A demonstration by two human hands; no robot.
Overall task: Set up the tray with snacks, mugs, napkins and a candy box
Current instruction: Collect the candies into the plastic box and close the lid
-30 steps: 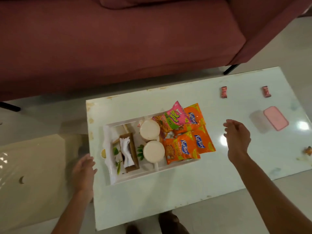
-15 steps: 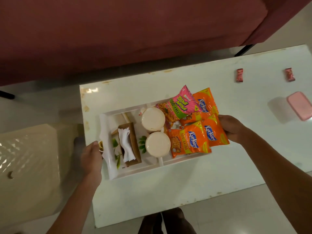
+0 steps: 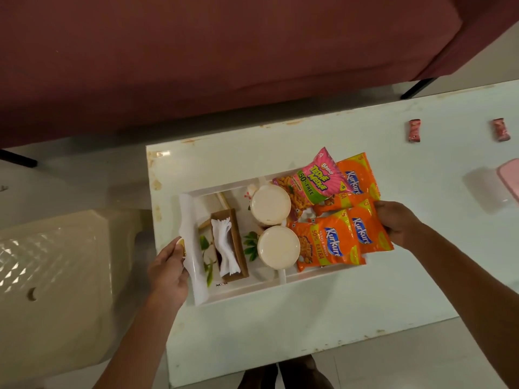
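The left hand (image 3: 168,265) is curled over the left end of the tray (image 3: 247,289), thumb on top, the other fingers hidden beneath the rim; the right hand (image 3: 396,220) is curled at the right end and appears to grip it, though its fingertips are hidden under the packets (image 3: 331,244); the tray is placed at the left end of the table (image 3: 280,332), and whether it is lifted cannot be told. Two lidded mugs (image 3: 270,204) are stood in the tray's middle; napkins (image 3: 224,248) are held in a brown holder (image 3: 241,248) toward its left end; the packets are piled at its right end, overhanging the rim. The tray is judged stiff and, once loaded, fairly heavy; the mugs are judged breakable and apt to slide on the smooth base; the packets are light and slippery. A hold at both short ends, under the rim, is best suited, with the tray kept level. The pink box (image 3: 508,175) is left at the table's right edge; two candies (image 3: 414,130) are left by the far edge.
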